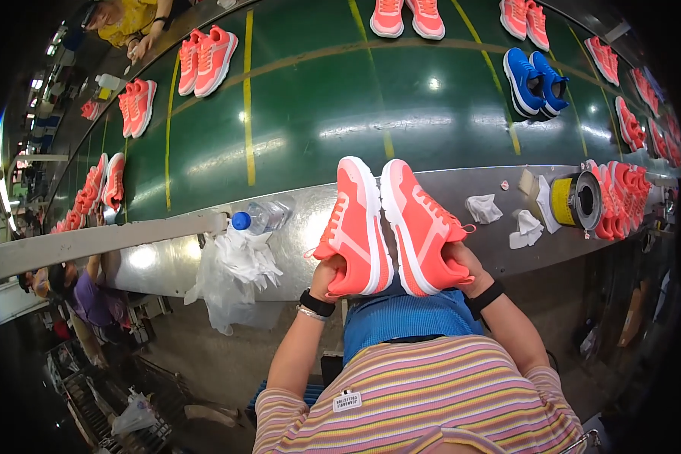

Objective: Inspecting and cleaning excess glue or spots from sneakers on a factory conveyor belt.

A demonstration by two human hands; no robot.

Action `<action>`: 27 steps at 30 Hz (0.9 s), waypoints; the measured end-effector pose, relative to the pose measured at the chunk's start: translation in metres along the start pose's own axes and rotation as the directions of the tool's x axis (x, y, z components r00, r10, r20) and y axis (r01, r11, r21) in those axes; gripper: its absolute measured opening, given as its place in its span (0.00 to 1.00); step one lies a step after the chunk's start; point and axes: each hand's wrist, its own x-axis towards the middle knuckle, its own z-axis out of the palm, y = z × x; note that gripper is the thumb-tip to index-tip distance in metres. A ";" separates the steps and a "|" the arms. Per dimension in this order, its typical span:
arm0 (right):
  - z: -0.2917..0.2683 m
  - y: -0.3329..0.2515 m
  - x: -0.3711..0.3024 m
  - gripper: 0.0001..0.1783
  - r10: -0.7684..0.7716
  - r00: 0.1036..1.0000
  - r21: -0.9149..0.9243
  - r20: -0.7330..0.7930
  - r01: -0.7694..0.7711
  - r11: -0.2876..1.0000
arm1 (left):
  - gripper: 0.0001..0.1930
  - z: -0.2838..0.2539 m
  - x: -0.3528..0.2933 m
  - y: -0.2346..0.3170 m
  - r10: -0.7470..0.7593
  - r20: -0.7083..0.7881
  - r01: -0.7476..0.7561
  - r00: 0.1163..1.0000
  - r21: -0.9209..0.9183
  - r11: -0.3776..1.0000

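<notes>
I hold a pair of coral-pink sneakers with white soles, one in each hand, above the near edge of the metal ledge. My left hand (pixel 326 278) grips the left sneaker (pixel 349 227) at its heel, with fingers inside the opening. My right hand (pixel 467 266) has the right sneaker (pixel 420 227) by its heel in the same way. Both toes point away from me and the soles' inner edges face each other, close together at the toes. The shoes hide part of each hand's fingers.
A green conveyor belt (pixel 295 113) carries several coral pairs and a blue pair (pixel 536 82). On the metal ledge (pixel 303 250) lie a clear bottle (pixel 266 216), white tissues (pixel 242 253), crumpled paper (pixel 483 209) and a yellow-labelled can (pixel 575 200). Co-workers (pixel 98 299) are at the left.
</notes>
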 end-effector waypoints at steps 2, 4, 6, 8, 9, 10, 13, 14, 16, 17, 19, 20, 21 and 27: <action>-0.001 0.000 0.000 0.18 -0.007 1.000 -0.015 0.009 0.008 1.000 | 0.13 -0.002 0.000 0.000 0.011 -0.005 -0.011 1.000 0.061 0.998; -0.008 0.002 0.002 0.18 -0.039 0.999 0.031 -0.012 0.039 0.999 | 0.13 -0.002 0.000 0.004 0.022 -0.004 -0.021 1.000 0.123 0.992; -0.005 -0.002 -0.002 0.21 -0.041 0.999 -0.067 -0.024 0.039 0.997 | 0.18 -0.005 -0.005 0.007 0.122 0.037 -0.127 0.992 0.351 0.928; 0.000 -0.008 -0.004 0.24 -0.052 0.998 -0.169 -0.026 0.046 0.985 | 0.22 0.002 -0.004 0.015 0.197 0.144 -0.241 0.970 0.433 0.869; 0.004 -0.008 -0.004 0.27 -0.236 0.972 -0.424 0.015 0.220 0.878 | 0.27 0.010 -0.003 0.021 0.259 0.254 -0.355 0.932 0.498 0.791; 0.008 -0.008 -0.006 0.31 -0.398 0.911 -0.637 0.105 0.369 0.677 | 0.33 0.018 -0.010 0.025 0.261 0.313 -0.403 0.913 0.603 0.688; -0.001 0.004 -0.007 0.38 -0.562 0.817 -0.804 0.128 0.417 0.423 | 0.36 0.025 -0.010 0.020 0.435 0.385 -0.499 0.814 0.847 0.183; 0.005 0.003 -0.014 0.40 -0.608 0.776 -0.913 0.168 0.355 0.200 | 0.38 0.026 -0.011 0.016 0.496 0.384 -0.509 0.779 0.849 0.141; 0.009 0.006 -0.015 0.40 -0.636 0.744 -0.940 0.202 0.330 0.088 | 0.38 0.026 -0.014 0.013 0.541 0.368 -0.464 0.756 0.885 0.046; 0.010 0.007 -0.016 0.40 -0.666 0.713 -0.961 0.219 0.277 -0.019 | 0.39 0.027 -0.015 0.011 0.568 0.355 -0.410 0.742 0.911 -0.034; 0.013 0.009 -0.015 0.41 -0.684 0.691 -0.958 0.235 0.283 -0.044 | 0.40 0.027 -0.012 0.007 0.585 0.368 -0.388 0.722 0.916 -0.098; 0.015 0.010 -0.015 0.42 -0.689 0.686 -0.970 0.233 0.219 -0.110 | 0.41 0.028 -0.011 0.005 0.620 0.352 -0.340 0.702 0.929 -0.143; 0.016 0.011 -0.015 0.44 -0.694 0.682 -0.973 0.230 0.152 -0.174 | 0.41 0.028 -0.011 0.001 0.652 0.337 -0.288 0.679 0.940 -0.185; 0.013 0.019 -0.004 0.53 -0.645 0.745 -0.934 0.169 -0.088 -0.346 | 0.50 0.020 0.001 -0.020 0.610 0.229 -0.079 0.759 0.962 -0.262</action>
